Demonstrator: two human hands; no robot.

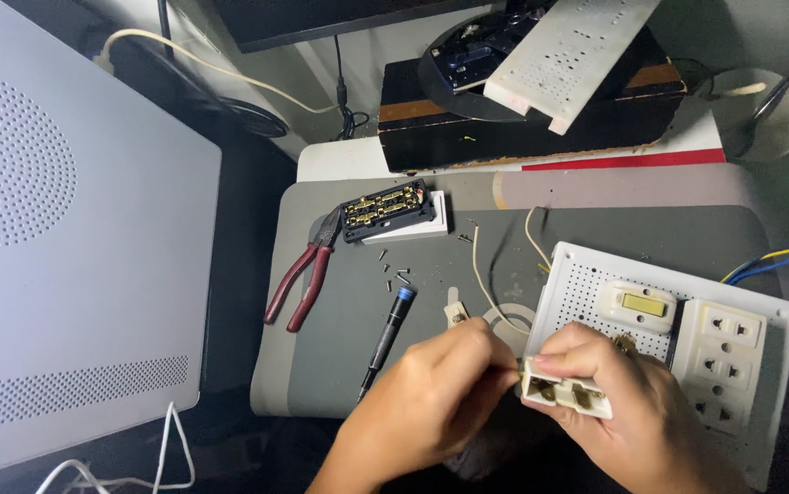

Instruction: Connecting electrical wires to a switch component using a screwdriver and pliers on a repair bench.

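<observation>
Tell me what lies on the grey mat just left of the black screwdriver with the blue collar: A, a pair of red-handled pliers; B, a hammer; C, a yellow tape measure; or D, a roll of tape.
A: the red-handled pliers lie on the grey mat to the left of the screwdriver, jaws pointing up toward the opened socket with brass contacts.

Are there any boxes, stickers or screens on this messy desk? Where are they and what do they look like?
Dark box: at the top middle, flat and rectangular, black with brown stripes and worn edges; a white perforated board lies on it.
White case: on the left, big and flat, with patterns of small vent holes.
Dark slab: at the top edge, maybe the bottom of a screen; too little shows to tell.
No stickers or signs are clearly visible.
</observation>
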